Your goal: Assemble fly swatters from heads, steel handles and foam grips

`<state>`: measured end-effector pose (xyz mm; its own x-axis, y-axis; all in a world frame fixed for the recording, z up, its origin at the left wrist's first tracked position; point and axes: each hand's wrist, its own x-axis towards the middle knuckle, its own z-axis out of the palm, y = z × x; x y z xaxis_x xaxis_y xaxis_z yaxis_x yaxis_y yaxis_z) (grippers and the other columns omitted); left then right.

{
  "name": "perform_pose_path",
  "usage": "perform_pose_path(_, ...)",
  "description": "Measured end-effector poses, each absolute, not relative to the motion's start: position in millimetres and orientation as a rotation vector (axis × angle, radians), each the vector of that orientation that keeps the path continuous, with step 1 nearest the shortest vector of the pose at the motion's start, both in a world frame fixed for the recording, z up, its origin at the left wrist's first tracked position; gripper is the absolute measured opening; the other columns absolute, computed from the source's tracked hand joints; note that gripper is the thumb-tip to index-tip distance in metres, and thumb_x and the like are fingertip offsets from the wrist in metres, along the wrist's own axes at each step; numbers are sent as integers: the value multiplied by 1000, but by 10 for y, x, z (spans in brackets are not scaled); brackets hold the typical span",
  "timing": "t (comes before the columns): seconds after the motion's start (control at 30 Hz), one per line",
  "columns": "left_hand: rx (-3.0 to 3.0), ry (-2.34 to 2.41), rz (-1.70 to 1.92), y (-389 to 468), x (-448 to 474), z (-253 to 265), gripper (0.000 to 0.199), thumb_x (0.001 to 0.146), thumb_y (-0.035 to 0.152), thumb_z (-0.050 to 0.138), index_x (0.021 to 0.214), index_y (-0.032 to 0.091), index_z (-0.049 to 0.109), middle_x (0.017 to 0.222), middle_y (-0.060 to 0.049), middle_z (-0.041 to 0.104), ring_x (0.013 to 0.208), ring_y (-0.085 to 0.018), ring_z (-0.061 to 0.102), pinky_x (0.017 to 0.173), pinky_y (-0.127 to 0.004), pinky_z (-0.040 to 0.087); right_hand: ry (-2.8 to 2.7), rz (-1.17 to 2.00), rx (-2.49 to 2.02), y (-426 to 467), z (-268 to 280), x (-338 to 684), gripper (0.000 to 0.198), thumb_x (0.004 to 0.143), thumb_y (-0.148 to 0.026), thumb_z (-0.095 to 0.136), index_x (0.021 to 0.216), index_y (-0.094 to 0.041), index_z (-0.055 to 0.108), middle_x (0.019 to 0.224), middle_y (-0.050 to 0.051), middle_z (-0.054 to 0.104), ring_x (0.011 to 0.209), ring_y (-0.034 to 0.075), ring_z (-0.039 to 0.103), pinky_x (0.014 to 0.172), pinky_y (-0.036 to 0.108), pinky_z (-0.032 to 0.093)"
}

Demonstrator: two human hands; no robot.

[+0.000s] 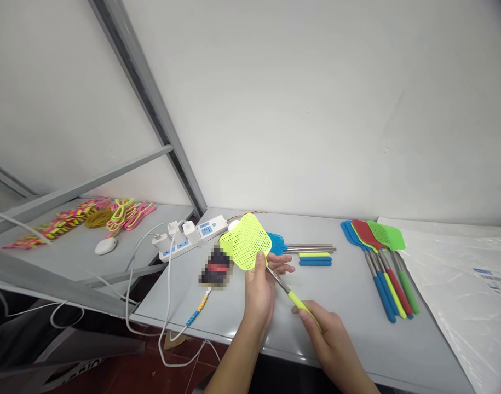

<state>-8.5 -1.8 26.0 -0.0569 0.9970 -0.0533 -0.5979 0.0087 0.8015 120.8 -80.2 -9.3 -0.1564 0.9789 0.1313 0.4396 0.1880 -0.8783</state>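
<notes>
**Yellow swatter held in both hands at the centre of the frame**

Yellow-green plastic mesh marks the head of the fly swatter [246, 242], which sits just below the middle of the frame, above the grey counter [349, 306]. The left hand [260, 290] closes its grip at the neck, thumb against the lower edge of the mesh and fingers curled behind it. The right hand [330, 334], lower and further right, has its grip wrapped shut around the yellow handle end, with the bare metal shaft running between the two hands.

Just behind the mesh head, a blue swatter [277, 243] lies flat on the counter with metal rods and short yellow and blue sleeves [315, 258] beside it. Toward the right of the frame a fan of finished swatters [377, 257], blue, red, yellow and green, rests on the counter, next to a clear plastic sheet [459, 284]. Left of centre lies a white power strip [193, 235] with plugs and cables. In the left part of the frame, pink and yellow cords [86, 216] lie piled on a second grey surface.
</notes>
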Motion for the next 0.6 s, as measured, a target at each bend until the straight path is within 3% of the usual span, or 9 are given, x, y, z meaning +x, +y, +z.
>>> perform_pose_path(0.2,690,823,1486,-8,-135,270,40,89,51,48,81,14,61,73,-9,70,70,-20,66,78,-36,48,-1672,999,-1363,-726,-34,1226,37,96,-45,36,95,-23,66,77,2,64,69,18,56,65,27,39)
perform_pose_path(0.43,705,923,1493,-128,-74,19,39,90,51,46,95,16,64,105,-12,67,82,-17,62,83,-34,46,-1756,990,-1372,-617,-134,1323,31,96,-42,37,98,-22,61,74,2,62,72,19,58,68,28,39)
perform_pose_path(0.6,668,889,1467,-103,-78,-123,36,88,48,52,92,15,65,109,-12,66,83,-16,60,85,-35,45,-1785,939,-1398,-584,-254,1360,30,97,-41,35,93,-23,58,77,2,62,70,19,57,65,27,37)
